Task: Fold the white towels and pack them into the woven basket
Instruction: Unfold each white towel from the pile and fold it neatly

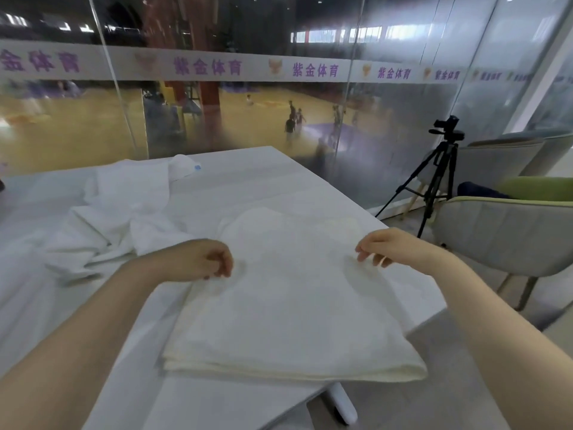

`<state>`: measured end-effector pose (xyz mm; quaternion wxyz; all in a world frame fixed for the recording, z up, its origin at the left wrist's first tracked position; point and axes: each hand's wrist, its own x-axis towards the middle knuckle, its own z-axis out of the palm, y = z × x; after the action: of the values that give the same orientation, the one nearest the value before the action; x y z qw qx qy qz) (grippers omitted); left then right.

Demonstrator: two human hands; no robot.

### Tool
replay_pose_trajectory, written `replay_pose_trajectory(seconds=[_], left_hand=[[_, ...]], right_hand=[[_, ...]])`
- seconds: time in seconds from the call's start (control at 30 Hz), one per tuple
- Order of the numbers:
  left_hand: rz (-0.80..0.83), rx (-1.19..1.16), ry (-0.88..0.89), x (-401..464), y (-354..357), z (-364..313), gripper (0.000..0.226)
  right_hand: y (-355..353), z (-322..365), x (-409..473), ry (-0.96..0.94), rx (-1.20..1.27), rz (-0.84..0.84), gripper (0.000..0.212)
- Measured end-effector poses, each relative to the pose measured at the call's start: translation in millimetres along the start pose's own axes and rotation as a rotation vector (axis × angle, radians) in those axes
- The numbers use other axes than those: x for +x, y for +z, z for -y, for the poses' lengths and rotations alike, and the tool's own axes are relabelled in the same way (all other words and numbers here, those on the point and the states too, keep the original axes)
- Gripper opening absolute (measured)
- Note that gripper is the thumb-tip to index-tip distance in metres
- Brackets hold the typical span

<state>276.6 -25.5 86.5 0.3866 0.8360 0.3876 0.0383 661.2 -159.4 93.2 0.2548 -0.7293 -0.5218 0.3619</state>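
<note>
While folded, towel (291,293) lies btwn hands.

Folded white towel (288,293) lies flat; crumpled white towels (124,218) beside it.

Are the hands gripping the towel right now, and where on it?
Both hands pinch the folded towel at its side edges: left hand the left edge, right hand the right edge.
</note>
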Motion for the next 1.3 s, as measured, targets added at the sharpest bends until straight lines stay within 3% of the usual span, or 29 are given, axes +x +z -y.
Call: replay_pose_trajectory(seconds=[0.13,0.23,0.37,0.53,0.6,0.8,0.93,1.2,1.3], left_hand=[[-0.236,-0.12,-0.009,64.2,-2.2,-5.9,0.035],[-0.359,-0.175,-0.151,104.5,-11.7,2.2,0.037],[-0.452,-0.031,-0.311,141.4,-24.2,16.6,0.034],[-0.341,-0.136,-0.349,162.2,-30.4,21.7,0.022],[-0.268,-0.224,-0.38,161.9,-32.7,22.7,0.028],[0.054,-0.276,-0.181,164.3,-29.3,22.3,0.03],[0.013,-0.175,-0.133,165.8,-24.8,20.1,0.026],[0.163,-0.397,-0.2,159.5,-33.8,15.3,0.034],[0.134,-0.436,-0.248,161.8,-34.0,12.0,0.031]], right_hand=[[11.1,-16.4,68.2,0.044,-0.051,-0.325,0.015],[15.7,-28.3,97.4,0.095,-0.164,-0.375,0.034],[14.4,-36.2,120.0,0.111,-0.234,-0.393,0.041],[10.9,-38.7,135.7,0.058,-0.262,-0.38,0.053],[8.9,-38.2,138.8,0.052,-0.266,-0.374,0.059],[7.6,-38.8,143.7,0.066,-0.328,-0.332,0.055],[7.6,-39.2,143.3,0.069,-0.286,-0.354,0.046],[11.8,-37.3,139.6,0.037,-0.284,-0.373,0.042],[12.5,-36.4,137.8,0.034,-0.28,-0.372,0.041]])
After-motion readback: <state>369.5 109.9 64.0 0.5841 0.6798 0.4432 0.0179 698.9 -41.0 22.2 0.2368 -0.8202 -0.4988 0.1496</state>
